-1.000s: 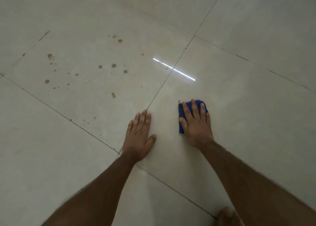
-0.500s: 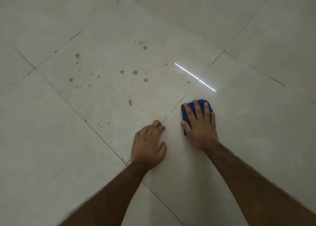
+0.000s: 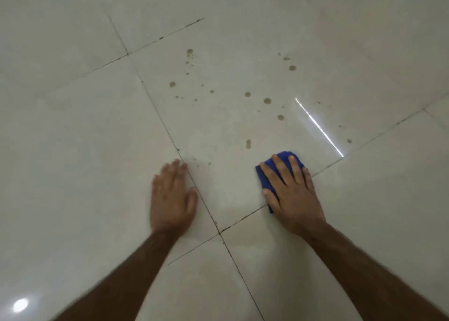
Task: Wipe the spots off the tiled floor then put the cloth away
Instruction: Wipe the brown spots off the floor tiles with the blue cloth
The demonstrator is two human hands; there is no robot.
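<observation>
The pale tiled floor (image 3: 97, 150) filled the view, its dark joints crossing just below and between the two hands. The left hand (image 3: 171, 196) lay flat on the floor with fingers straight and close together, holding nothing, its edge along a joint. The right hand (image 3: 290, 194) pressed down flat, fingers spread, on a folded blue cloth (image 3: 263, 177) that showed past the fingertips and thumb. Brown spots (image 3: 267, 100) were scattered over the tile beyond the cloth, the nearest one (image 3: 248, 143) just ahead of it.
</observation>
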